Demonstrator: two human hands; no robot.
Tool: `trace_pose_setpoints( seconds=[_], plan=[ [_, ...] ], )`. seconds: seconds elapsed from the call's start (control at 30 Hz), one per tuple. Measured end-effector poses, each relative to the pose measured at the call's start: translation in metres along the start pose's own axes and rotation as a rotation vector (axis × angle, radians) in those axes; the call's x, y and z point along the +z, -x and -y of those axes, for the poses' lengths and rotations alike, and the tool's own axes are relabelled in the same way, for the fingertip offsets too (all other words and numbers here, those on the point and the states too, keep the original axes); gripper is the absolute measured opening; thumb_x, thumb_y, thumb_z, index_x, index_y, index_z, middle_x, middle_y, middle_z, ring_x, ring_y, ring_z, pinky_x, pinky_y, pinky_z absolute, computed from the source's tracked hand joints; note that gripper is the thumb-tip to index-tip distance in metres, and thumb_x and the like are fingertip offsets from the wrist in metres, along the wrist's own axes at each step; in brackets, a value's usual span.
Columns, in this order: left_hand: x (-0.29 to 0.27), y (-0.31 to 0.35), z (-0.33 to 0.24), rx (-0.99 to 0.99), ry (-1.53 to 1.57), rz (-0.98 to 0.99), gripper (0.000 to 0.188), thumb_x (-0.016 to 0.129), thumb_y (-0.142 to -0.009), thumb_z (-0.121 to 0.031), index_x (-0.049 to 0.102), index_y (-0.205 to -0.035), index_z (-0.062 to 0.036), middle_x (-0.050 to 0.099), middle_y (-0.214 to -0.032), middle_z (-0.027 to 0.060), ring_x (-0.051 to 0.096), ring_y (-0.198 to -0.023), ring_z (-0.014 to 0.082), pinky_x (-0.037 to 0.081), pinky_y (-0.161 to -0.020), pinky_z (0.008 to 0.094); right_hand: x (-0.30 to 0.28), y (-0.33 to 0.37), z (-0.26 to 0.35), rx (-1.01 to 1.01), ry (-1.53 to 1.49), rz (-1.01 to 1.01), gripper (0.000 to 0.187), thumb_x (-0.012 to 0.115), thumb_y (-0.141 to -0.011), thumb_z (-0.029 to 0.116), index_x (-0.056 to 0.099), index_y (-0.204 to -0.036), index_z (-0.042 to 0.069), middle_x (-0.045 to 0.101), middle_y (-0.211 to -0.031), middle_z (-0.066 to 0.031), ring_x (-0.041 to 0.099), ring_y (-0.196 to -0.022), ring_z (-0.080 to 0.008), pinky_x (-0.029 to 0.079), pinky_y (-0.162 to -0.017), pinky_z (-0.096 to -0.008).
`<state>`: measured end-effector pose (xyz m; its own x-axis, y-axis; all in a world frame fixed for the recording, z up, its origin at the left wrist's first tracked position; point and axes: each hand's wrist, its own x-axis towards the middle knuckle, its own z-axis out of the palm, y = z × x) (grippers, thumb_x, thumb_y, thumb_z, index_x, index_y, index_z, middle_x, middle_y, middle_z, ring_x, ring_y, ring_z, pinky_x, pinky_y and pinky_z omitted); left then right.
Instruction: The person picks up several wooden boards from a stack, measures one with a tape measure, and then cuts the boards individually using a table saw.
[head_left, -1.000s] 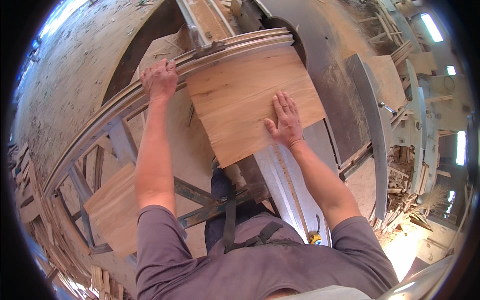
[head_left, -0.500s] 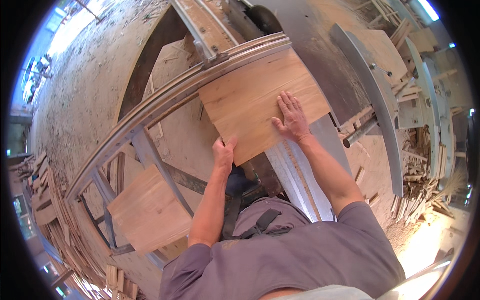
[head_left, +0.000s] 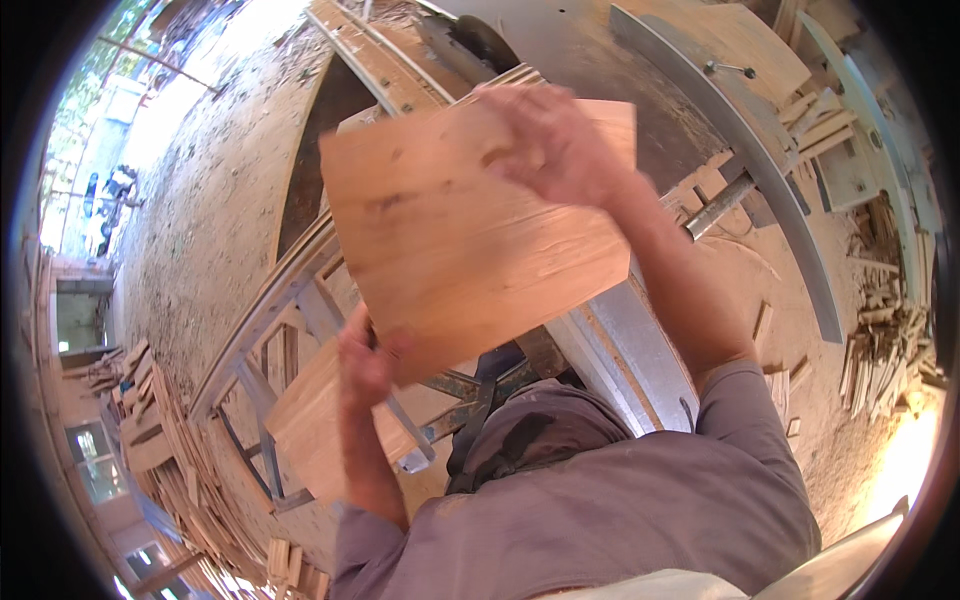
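Board (head_left: 430,270) over table (head_left: 655,350), dusty floor (head_left: 220,170).

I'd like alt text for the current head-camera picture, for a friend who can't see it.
A person's left hand grips the near left corner of a wooden board, while the blurred right hand is over its far right part. A second board shows at lower left, and scrap wood lies piled on both sides.

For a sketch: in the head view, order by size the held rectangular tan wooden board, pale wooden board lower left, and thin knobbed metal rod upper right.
1. Tan board, probably nearer
2. Pale board, partly hidden
3. Knobbed rod
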<state>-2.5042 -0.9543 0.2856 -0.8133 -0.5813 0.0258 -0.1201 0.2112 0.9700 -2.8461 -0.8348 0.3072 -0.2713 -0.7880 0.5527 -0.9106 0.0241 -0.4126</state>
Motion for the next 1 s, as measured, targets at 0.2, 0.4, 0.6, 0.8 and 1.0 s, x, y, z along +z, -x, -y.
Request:
trace_pose_setpoints(
  seconds=[0.2, 0.4, 0.6, 0.8, 1.0],
  plan=[
    [-0.014, -0.120, -0.096, 0.358, -0.521, 0.322, 0.036, 0.063, -0.095, -0.029, 0.065, -0.115, 0.0014, 0.067, -0.089, 0.0103, 0.062, -0.085, 0.0137, 0.050, -0.079, 0.0305, -0.103, 0.017, -0.037, 0.433, -0.715, 0.215, 0.036, 0.076, -0.086, 0.025, 0.071, -0.111, 0.000, 0.068, -0.090, 0.0020, 0.063, -0.081, -0.0110, 0.050, -0.076, -0.0264],
    [0.000, -0.245, -0.063, 0.172, -0.435, -0.114, 0.060, 0.071, -0.092, -0.032, 0.056, -0.139, 0.0024, 0.072, -0.114, 0.0177, 0.068, -0.104, 0.0218, 0.052, -0.090, 0.0340, -0.147, 0.114, -0.102, 0.865, -0.834, -0.333, 0.035, 0.069, -0.093, 0.023, 0.066, -0.120, 0.001, 0.067, -0.101, -0.0008, 0.062, -0.088, -0.0102, 0.047, -0.077, -0.0254],
    [0.000, -0.342, 0.093, -0.108, -0.717, -0.518, 0.071, 0.070, -0.085, -0.047, 0.061, -0.132, 0.0050, 0.067, -0.124, 0.0272, 0.064, -0.119, 0.0379, 0.050, -0.099, 0.0429, -0.129, 0.226, -0.162, 1.314, -1.051, -0.796, 0.039, 0.059, -0.100, 0.017, 0.057, -0.135, -0.001, 0.064, -0.132, -0.0136, 0.061, -0.121, -0.0287, 0.049, -0.104, -0.0430],
    [-0.012, -0.368, 0.090, -0.301, -0.790, -0.402, 0.053, 0.064, -0.083, -0.036, 0.070, -0.116, 0.0057, 0.069, -0.114, 0.0299, 0.068, -0.109, 0.0416, 0.051, -0.098, 0.0459, -0.039, 0.259, -0.160, 1.595, -1.269, -1.211, 0.035, 0.057, -0.101, 0.020, 0.060, -0.131, 0.003, 0.064, -0.134, -0.0140, 0.061, -0.122, -0.0322, 0.048, -0.107, -0.0536],
    [0.036, -0.299, 0.090, 0.074, -0.747, -0.720, 0.048, 0.059, -0.086, -0.015, 0.061, -0.133, -0.0037, 0.072, -0.105, 0.0238, 0.069, -0.098, 0.0418, 0.054, -0.091, 0.0470, 0.016, 0.250, -0.162, 1.615, -1.237, -1.268, 0.038, 0.064, -0.095, 0.013, 0.060, -0.133, 0.006, 0.065, -0.132, -0.0108, 0.062, -0.121, -0.0310, 0.049, -0.107, -0.0542]
  ],
)
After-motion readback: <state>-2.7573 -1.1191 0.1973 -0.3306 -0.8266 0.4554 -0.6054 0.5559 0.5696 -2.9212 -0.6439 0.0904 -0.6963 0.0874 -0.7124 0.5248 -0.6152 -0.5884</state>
